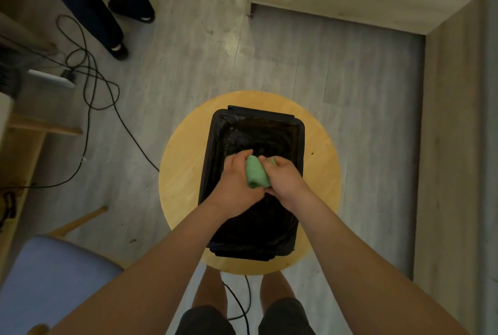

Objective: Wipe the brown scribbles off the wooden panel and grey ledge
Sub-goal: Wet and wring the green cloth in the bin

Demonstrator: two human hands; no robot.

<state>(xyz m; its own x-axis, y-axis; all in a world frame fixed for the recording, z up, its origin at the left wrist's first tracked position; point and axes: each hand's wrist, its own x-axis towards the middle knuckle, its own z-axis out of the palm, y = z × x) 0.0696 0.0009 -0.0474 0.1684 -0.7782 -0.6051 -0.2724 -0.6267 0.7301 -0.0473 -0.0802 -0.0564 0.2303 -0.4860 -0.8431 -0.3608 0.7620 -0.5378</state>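
— How many hands are on the cloth?

— Both. There is one green cloth (257, 173), rolled up, and the left hand (237, 181) has its fingers curled round one side while the right hand (285, 175) clasps the other. The two hands touch below the roll.

— And where is it?

— Held over the middle of one black tub (213, 146), which is lined with black plastic. The tub stands on one round wooden table (183, 173).

— What else can you count?

— Two bare legs (213, 291) below the table, the wearer's own. Two dark-trousered legs (107, 24) of another person stand at the upper left, each in a dark shoe. There is one blue chair seat (54, 280) at the lower left. Black cables (89, 70) loop over the grey floor; I cannot tell how many. Two light wooden boards (452, 146) meet in a corner at the upper right, well apart from the cloth.
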